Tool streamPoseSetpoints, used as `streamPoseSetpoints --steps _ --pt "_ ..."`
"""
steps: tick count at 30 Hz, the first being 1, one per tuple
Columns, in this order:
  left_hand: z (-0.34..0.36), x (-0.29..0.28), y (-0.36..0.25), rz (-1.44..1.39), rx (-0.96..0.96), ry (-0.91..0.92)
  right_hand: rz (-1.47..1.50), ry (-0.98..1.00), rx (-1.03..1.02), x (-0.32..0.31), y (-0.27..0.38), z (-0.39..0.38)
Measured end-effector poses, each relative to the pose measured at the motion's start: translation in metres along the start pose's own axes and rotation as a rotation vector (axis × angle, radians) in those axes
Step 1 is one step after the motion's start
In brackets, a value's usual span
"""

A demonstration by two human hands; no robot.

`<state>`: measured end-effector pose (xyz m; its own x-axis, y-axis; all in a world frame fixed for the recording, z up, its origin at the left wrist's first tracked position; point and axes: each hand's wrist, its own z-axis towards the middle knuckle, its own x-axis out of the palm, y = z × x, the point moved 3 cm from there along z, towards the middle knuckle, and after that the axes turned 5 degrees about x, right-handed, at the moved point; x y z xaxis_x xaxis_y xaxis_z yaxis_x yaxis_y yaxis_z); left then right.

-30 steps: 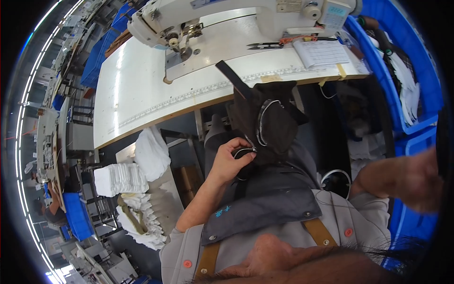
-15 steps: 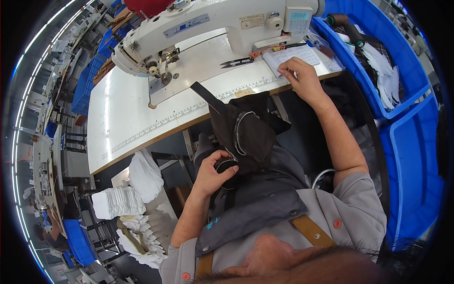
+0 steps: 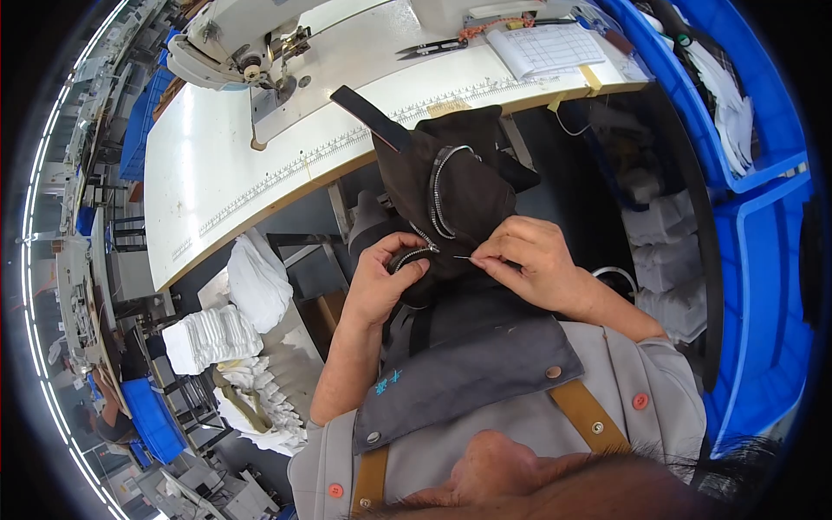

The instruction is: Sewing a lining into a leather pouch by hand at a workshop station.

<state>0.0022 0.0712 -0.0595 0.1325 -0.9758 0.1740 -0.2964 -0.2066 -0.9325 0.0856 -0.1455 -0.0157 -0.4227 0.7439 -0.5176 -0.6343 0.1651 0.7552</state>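
Observation:
A dark brown fabric piece (image 3: 464,186) with a metal-toothed zipper (image 3: 435,195) and a strap lies over my lap, its upper part against the table edge. My left hand (image 3: 381,276) is closed, pinching the fabric by the zipper's lower end between thumb and fingers. Close by on the right, my right hand (image 3: 529,263) is closed in a pinch on a thin pale needle-like piece (image 3: 462,256). Its tip points left toward the zipper end; I cannot tell whether it touches the cloth.
The white sewing table (image 3: 217,186) carries a sewing machine (image 3: 212,52), thread snips (image 3: 433,48) and a paper pad (image 3: 546,50). Blue bins (image 3: 763,286) stand on the right. Stacked white pieces (image 3: 212,338) lie at lower left. Further left, a person (image 3: 113,407) sits among other machines.
My right hand has come from the paper pad down to the zipper end, with the thin piece now in its fingers. My left hand keeps its pinch. The view has shifted lower.

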Motion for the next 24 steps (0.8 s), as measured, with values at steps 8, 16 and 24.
streamPoseSetpoints --steps 8,16,24 --pt "-0.003 0.008 -0.001 -0.048 -0.001 -0.047 -0.054 -0.036 -0.096 0.022 -0.003 -0.005" --pt "-0.004 0.007 0.0 -0.045 0.017 -0.033 -0.07 -0.049 -0.1 0.027 -0.003 -0.004" --pt "-0.003 0.008 -0.001 -0.067 0.011 -0.04 -0.085 -0.052 -0.093 0.03 -0.006 -0.005"
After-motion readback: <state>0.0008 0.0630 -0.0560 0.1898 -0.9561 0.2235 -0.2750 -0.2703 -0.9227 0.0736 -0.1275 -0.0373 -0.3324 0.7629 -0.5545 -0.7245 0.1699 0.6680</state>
